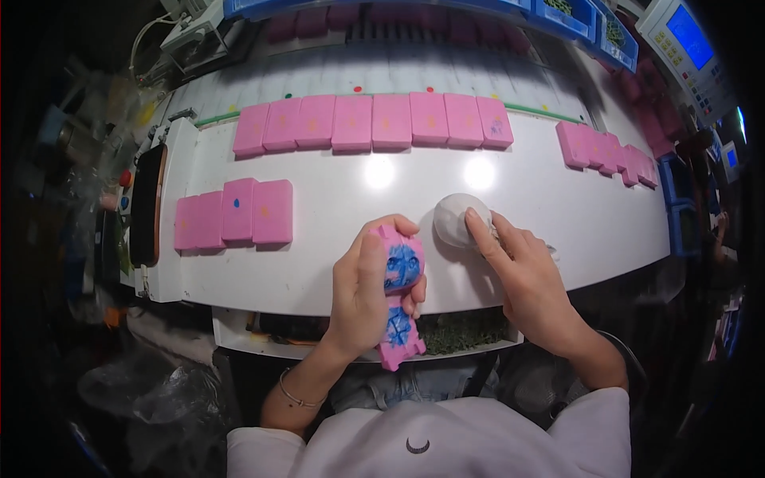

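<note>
My left hand (355, 291) is closed around a pink figure-shaped piece (404, 267), held upright in front of my chest over the table's near edge. Its rounded head part and its smaller body part both carry blue colour on the side facing up. To the right, my right hand (530, 283) has its fingers closed on a smooth white rounded object (454, 221) at the table surface. My index finger lies over its top, and the hand hides its right side, so its kind cannot be made out.
Pink blocks (351, 123) stand in a row along the back of the white table (335, 187). More blocks (272, 212) are at the left, and others (606, 151) at the right. An open drawer (462, 333) with green bits sits below the near edge. Blue bins (566, 20) are above.
</note>
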`<state>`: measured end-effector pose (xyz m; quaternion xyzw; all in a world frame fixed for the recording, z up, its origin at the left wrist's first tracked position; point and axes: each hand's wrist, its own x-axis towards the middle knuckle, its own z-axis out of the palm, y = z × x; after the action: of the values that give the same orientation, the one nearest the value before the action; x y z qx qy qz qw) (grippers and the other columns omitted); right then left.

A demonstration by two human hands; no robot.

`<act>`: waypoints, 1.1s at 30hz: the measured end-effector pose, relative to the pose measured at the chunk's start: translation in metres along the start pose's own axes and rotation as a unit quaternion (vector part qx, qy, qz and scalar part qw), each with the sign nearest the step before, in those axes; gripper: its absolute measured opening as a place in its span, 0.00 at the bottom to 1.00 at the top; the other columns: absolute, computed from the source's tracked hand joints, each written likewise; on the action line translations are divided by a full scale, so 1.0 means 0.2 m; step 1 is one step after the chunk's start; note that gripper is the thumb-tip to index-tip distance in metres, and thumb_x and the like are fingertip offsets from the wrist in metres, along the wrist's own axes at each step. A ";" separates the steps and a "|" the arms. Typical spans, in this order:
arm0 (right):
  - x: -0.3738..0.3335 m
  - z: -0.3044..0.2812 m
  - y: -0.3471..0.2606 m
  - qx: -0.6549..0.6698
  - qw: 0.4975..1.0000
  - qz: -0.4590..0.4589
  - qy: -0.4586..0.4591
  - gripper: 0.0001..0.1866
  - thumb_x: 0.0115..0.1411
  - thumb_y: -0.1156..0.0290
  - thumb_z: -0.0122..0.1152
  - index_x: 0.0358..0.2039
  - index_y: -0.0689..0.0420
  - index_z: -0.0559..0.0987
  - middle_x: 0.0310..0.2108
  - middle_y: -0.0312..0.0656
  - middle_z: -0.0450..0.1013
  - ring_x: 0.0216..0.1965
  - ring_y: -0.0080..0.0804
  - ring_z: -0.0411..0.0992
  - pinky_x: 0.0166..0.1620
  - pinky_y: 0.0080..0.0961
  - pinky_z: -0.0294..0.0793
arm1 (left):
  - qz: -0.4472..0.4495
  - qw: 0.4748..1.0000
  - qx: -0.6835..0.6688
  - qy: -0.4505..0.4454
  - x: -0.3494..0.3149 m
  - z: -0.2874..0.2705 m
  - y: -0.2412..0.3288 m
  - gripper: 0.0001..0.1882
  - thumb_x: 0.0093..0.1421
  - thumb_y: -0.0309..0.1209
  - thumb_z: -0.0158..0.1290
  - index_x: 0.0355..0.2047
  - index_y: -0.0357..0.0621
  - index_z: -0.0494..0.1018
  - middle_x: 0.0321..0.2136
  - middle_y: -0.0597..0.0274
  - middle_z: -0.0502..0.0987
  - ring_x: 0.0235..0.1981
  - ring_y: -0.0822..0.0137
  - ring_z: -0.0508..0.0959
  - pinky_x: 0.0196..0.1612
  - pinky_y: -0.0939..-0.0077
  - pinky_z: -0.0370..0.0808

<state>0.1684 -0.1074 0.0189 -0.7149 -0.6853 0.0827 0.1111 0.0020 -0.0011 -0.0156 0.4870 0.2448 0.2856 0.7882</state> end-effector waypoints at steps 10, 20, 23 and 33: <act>0.00 0.03 -0.16 0.157 0.976 -0.068 0.133 0.42 0.32 0.89 0.52 0.56 0.62 0.64 0.55 0.60 0.58 0.35 0.44 0.65 0.40 0.32 0.66 | 0.037 0.992 0.074 0.090 0.07 0.01 -0.01 0.23 0.68 0.42 0.25 0.42 0.38 0.65 0.20 0.62 0.71 0.15 0.77 0.70 0.18 0.85 0.69; 0.00 0.05 -0.16 0.136 0.978 -0.072 0.140 0.43 0.33 0.89 0.52 0.57 0.58 0.65 0.56 0.57 0.58 0.34 0.43 0.64 0.41 0.30 0.65 | 0.036 0.995 0.066 0.071 0.09 0.02 0.01 0.23 0.68 0.41 0.24 0.41 0.37 0.65 0.20 0.63 0.70 0.14 0.78 0.69 0.16 0.85 0.67; 0.02 0.10 -0.15 0.148 0.976 -0.061 0.146 0.43 0.32 0.89 0.53 0.56 0.57 0.66 0.56 0.58 0.58 0.32 0.43 0.64 0.40 0.30 0.65 | 0.025 0.993 0.081 0.083 0.09 0.04 0.00 0.24 0.68 0.42 0.23 0.41 0.37 0.65 0.19 0.63 0.70 0.13 0.78 0.68 0.16 0.85 0.67; 0.05 0.07 -0.13 0.095 0.950 -0.044 0.294 0.36 0.37 0.82 0.57 0.53 0.53 0.71 0.52 0.57 0.63 0.31 0.35 0.68 0.36 0.27 0.64 | -0.050 0.996 0.027 0.071 0.10 0.01 0.03 0.26 0.67 0.44 0.21 0.43 0.38 0.63 0.19 0.61 0.71 0.12 0.75 0.68 0.15 0.84 0.68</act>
<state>0.1396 -0.0963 0.0121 -0.6632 -0.6419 -0.0714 0.3781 0.0159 0.0137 -0.0118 0.4739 0.3314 0.2729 0.7688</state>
